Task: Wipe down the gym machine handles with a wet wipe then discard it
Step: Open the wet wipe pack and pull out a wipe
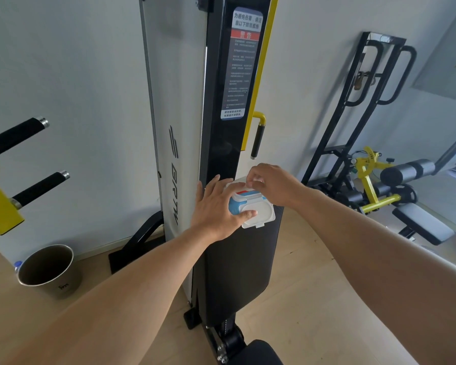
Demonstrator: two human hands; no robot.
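Note:
A blue and white wet wipe pack (250, 204) lies on the black backrest pad (237, 272) of the gym machine, its white flip lid (259, 216) hanging open toward me. My left hand (216, 209) presses on the pack's left side, thumb across the lid. My right hand (271, 184) pinches at the pack's opening, where a bit of white wipe shows between the fingertips. Two black foam handles (19, 135) (41, 188) stick out at the left. A short black grip (258, 138) hangs from a yellow bracket by the machine's column.
A metal bin (48, 270) stands on the wooden floor at lower left, beside the machine's black base. A black rack (363, 106) and a yellow and black bench machine (374, 185) fill the right side. A white wall is behind.

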